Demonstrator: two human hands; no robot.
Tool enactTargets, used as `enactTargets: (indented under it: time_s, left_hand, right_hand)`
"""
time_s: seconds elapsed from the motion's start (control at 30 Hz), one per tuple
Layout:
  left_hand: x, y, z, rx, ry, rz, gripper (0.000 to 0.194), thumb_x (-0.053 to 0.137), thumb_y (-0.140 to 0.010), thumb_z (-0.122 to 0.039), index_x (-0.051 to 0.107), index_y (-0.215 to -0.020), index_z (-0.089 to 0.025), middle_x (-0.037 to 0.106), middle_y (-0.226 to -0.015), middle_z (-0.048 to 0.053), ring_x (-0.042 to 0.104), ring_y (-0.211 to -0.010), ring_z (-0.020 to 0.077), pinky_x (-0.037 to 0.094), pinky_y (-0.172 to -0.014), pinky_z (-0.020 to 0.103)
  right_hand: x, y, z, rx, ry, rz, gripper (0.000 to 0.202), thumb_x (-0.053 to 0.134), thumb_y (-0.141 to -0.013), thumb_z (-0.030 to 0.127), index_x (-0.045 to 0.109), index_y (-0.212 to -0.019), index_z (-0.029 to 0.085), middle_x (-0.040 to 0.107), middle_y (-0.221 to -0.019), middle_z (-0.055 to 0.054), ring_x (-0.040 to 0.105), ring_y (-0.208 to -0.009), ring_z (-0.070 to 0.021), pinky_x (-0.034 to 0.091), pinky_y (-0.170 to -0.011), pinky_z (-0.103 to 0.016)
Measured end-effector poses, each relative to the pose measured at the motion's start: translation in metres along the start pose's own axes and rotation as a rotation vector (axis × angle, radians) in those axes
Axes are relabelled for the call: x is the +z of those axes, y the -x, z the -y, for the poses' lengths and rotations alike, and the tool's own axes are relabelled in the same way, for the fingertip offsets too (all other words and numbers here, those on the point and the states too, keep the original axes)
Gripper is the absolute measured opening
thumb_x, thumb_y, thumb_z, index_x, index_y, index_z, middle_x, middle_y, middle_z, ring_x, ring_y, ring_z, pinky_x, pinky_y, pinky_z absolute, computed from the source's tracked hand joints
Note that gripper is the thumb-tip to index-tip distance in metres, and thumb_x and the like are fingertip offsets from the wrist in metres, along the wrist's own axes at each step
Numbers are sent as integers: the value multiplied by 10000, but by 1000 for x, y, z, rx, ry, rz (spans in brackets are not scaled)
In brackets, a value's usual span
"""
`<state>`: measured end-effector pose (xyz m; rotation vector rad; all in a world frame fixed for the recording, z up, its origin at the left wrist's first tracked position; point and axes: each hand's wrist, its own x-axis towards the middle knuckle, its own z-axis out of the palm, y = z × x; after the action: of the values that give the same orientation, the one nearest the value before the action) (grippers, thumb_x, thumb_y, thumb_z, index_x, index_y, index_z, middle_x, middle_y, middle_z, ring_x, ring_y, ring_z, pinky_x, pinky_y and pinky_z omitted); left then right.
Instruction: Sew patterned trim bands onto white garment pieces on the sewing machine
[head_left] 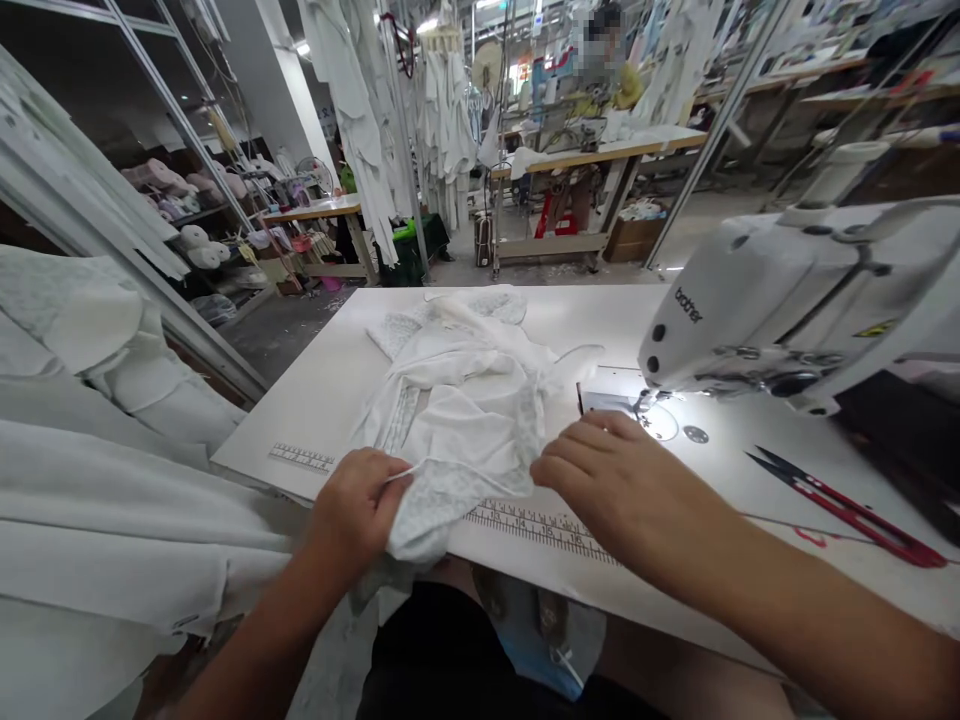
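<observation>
A white garment with pale patterned parts (472,400) lies crumpled on the white sewing table (270,420), one end hanging over the front edge. My left hand (364,500) is closed on its edge near the table's front, thumb and fingers pinched together. At the garment's right side, my right hand (589,465) has its fingers curled on the fabric; the fingertips are partly hidden. Just beyond that hand is the needle area of a white sewing machine (795,290), lit by its lamp.
Red-handled scissors (847,505) lie at the right of the table. A ruler scale (540,525) runs along the front edge. White fabric (112,500) hangs at the left. Behind are hanging garments (446,120), another worktable (600,152) and a person in yellow (626,88).
</observation>
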<state>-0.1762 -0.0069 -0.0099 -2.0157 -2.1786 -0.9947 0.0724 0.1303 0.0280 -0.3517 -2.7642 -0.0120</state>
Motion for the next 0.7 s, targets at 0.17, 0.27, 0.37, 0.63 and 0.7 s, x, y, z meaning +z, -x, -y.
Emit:
enactTargets:
  time_s: [0.17, 0.27, 0.37, 0.63, 0.7]
  left_hand:
    - [10, -6, -17, 85, 63, 37, 162, 491, -909, -183, 652, -891, -172, 645, -835, 57, 603, -837, 191, 477, -793, 309]
    - [4, -6, -19, 90, 63, 7, 150, 504, -906, -180, 651, -884, -167, 638, -855, 61, 601, -847, 191, 484, -795, 319]
    - [6, -4, -19, 127, -59, -98, 138, 530, -886, -168, 659, -934, -160, 628, -1019, 106, 582, -985, 240, 473, -885, 397]
    - [33, -2, -38, 343, 46, -42, 147, 526, -845, -67, 613, -922, -157, 645, -805, 49, 619, -758, 184, 511, -663, 294]
    - [34, 1, -39, 453, 83, -86, 130, 545, -843, -77, 610, -920, -161, 649, -812, 47, 613, -753, 170, 501, -667, 275]
  right_hand:
    - [31, 6, 17, 147, -143, -76, 325, 576, -911, 282, 572, -1192, 118, 603, -1245, -152, 518, -1168, -297, 451, -936, -470]
    - [44, -6, 21, 183, -187, -55, 228, 600, -892, 210, 632, -1109, 146, 694, -1039, -93, 620, -980, -243, 527, -822, -396]
    - [44, -10, 23, 191, -172, -86, 174, 544, -881, 75, 676, -961, 156, 693, -862, -62, 625, -793, -210, 530, -623, -314]
    - [34, 27, 27, 107, -123, -222, 196, 477, -905, 80, 664, -962, 100, 648, -916, -127, 553, -819, -241, 527, -657, -371]
    - [37, 36, 30, 131, -167, -209, 201, 468, -903, 72, 660, -951, 107, 634, -947, -134, 555, -832, -237, 538, -662, -372]
